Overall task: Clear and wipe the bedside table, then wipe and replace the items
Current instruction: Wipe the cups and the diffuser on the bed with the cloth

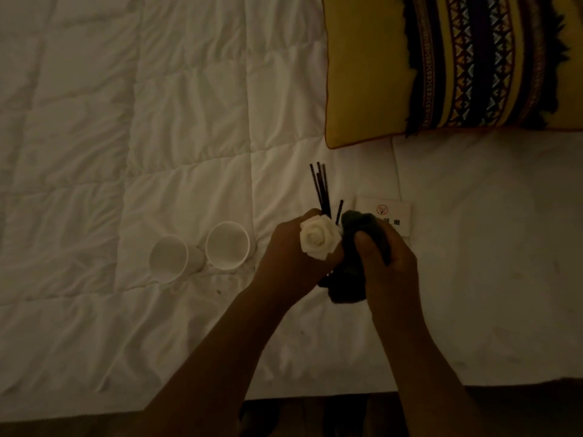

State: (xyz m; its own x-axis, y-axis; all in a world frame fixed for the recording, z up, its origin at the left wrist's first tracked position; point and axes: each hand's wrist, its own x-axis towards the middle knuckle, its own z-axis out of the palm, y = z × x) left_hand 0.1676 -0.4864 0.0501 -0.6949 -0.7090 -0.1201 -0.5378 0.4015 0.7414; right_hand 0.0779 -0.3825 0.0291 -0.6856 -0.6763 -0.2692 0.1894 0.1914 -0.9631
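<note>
Over the white bed, my left hand (pixel 287 260) grips a reed diffuser with a white rose (pixel 319 237) and several black sticks (pixel 322 187) rising from it. The diffuser's body is hidden between my hands. My right hand (pixel 388 263) holds a dark cloth (pixel 350 279) pressed against the diffuser. Two white cups (pixel 172 257) (pixel 227 244) rest on the quilt to the left of my hands. A white no-smoking sign (pixel 391 212) lies on the bed just behind my right hand.
A yellow cushion (pixel 362 67) with a patterned woven band lies at the upper right. The white quilt (pixel 126 121) covers the left and middle. The bed's near edge and a dark floor (pixel 299 417) run along the bottom.
</note>
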